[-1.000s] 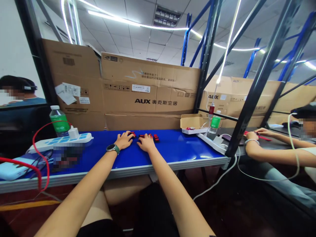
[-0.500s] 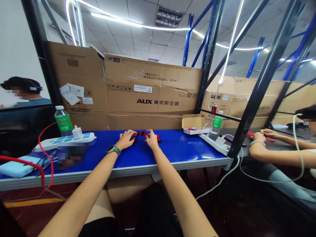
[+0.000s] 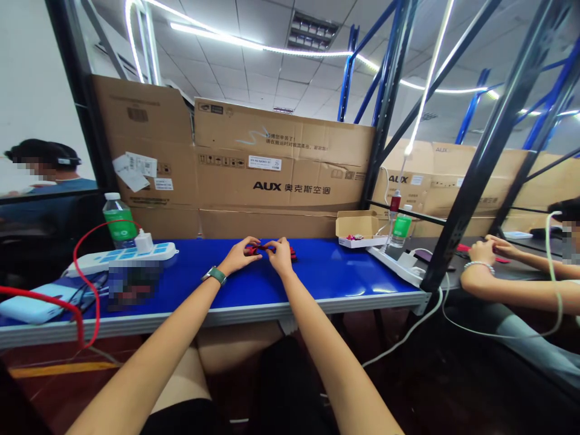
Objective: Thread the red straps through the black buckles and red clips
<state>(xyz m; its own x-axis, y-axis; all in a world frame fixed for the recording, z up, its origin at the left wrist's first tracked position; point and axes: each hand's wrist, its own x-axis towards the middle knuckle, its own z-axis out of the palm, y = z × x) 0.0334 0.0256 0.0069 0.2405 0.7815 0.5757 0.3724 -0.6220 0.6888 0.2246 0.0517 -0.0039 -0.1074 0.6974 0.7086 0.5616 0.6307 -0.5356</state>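
Note:
A red and black ribbon-like strip [image 3: 261, 248] is raised slightly between my hands over the blue tabletop [image 3: 254, 285]. My left hand [image 3: 238, 256], with a green-banded watch [image 3: 214, 276] on its wrist, pinches the strip's left part between thumb and fingers. From the other side my right hand [image 3: 280, 256] grips it with thumb and fingertips. More folded red and black material [image 3: 293, 254] shows just right of the right hand, partly hidden behind it. Whether that is the same piece I cannot tell.
An open cardboard box [image 3: 359, 240] with small red items stands at the back right, near a power strip [image 3: 399, 267] and a bottle [image 3: 401, 226]. Another power strip [image 3: 154, 254], a bottle [image 3: 118, 220] and a power bank [image 3: 36, 302] are left. A co-worker's hands [image 3: 484, 251] are at right.
My left hand has turned and closed on the strip, which was lying flatter on the table. The strip is now lifted and bunched between both hands, which are closer together.

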